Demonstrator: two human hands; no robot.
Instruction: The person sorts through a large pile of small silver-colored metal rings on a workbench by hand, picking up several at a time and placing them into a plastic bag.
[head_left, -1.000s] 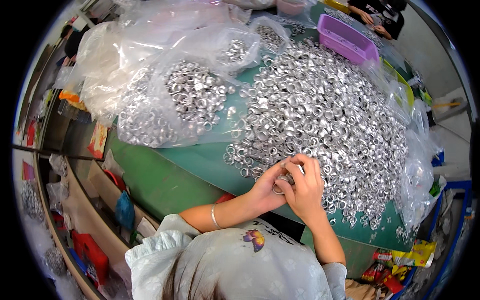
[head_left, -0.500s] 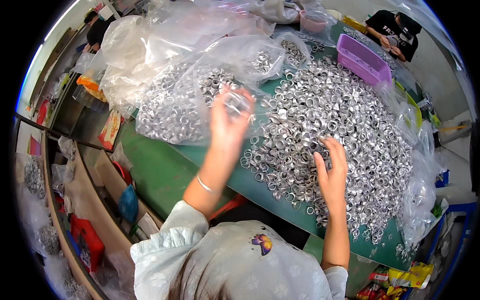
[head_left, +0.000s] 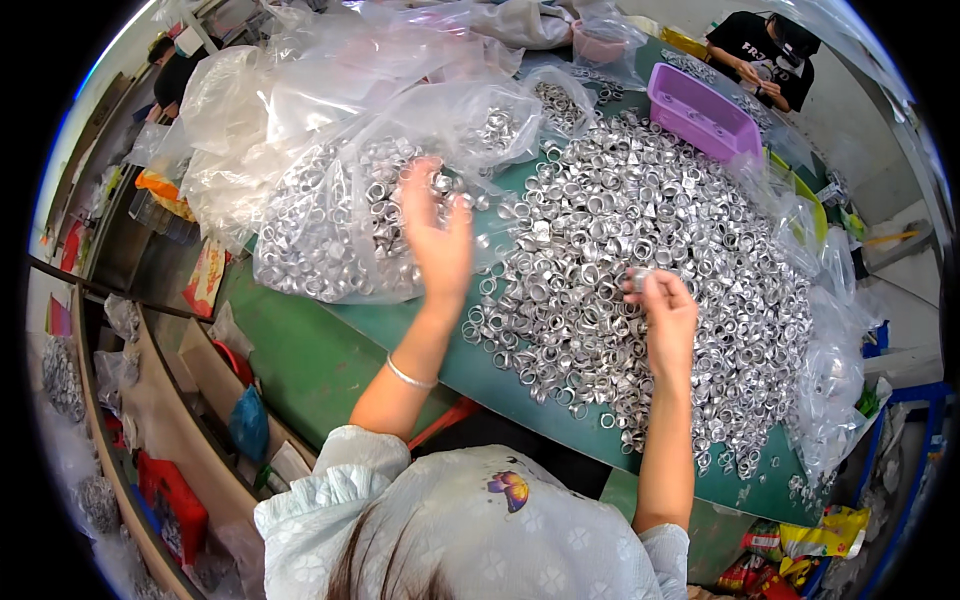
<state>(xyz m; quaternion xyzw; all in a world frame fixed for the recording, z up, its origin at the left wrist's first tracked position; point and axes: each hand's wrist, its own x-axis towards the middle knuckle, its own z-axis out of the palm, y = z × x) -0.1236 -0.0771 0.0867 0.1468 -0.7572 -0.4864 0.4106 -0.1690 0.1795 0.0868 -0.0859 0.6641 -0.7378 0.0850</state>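
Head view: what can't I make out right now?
All in the head view:
Whether the left hand holds a ring: motion blur.
Full shape of the silver piece in the right hand: partly covered by that hand.
Lower layers of the ring pile: buried under rings above.
What the co-worker at upper right handles: too small.

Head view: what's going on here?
A person is handling silvery rings at a green table. The right hand pinches what looks like one ring above a large loose heap. The left hand, blurred, is over rings by a clear plastic bag, fingers apart. A purple basket stands at the heap's far edge.
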